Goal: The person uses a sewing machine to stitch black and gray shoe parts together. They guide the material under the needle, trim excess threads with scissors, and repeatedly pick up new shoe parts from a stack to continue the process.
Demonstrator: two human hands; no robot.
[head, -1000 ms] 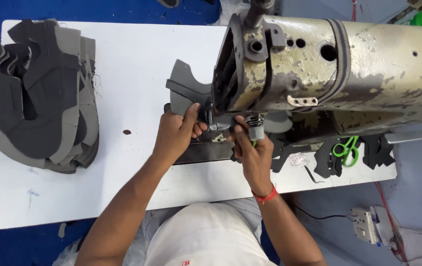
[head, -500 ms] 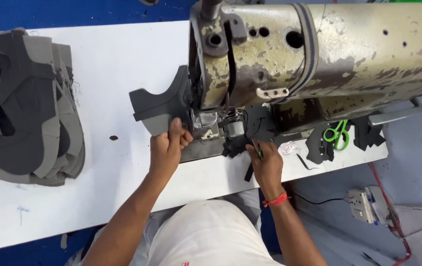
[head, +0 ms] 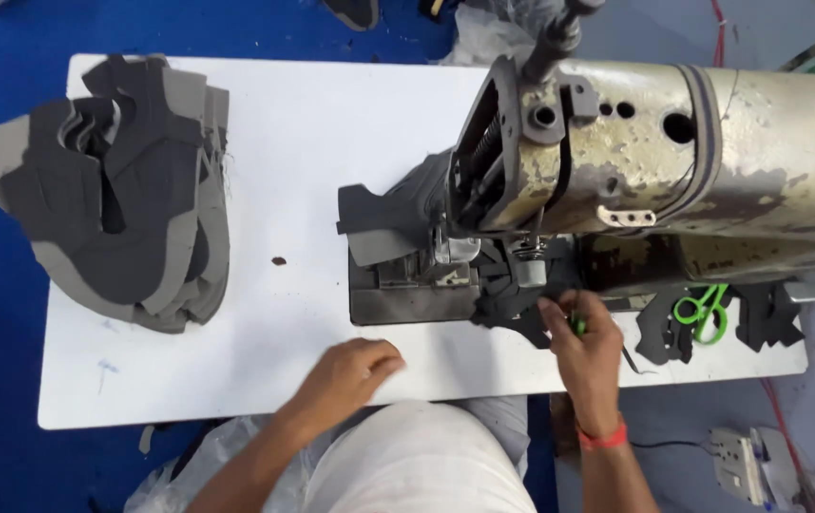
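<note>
My right hand [head: 586, 350] is closed around a small green-handled snipping tool [head: 577, 324], right beside a dark fabric piece [head: 507, 302] lying under the needle area of the worn cream sewing machine [head: 673, 161]. A grey shaped fabric piece [head: 390, 217] sticks out left of the machine head, above the metal bed plate [head: 407, 302]. My left hand [head: 352, 374] rests loosely curled on the white table [head: 312, 123] near its front edge, holding nothing and apart from the fabric.
A pile of several grey and dark cut fabric pieces [head: 122, 214] sits at the table's left end. Green-handled scissors [head: 702, 310] lie on black cut pieces [head: 764, 318] to the right. A power strip [head: 747, 464] lies on the blue floor.
My left hand has let go of the fabric at the machine and dropped back to the table's front edge. My right hand stays by the needle area with the tool.
</note>
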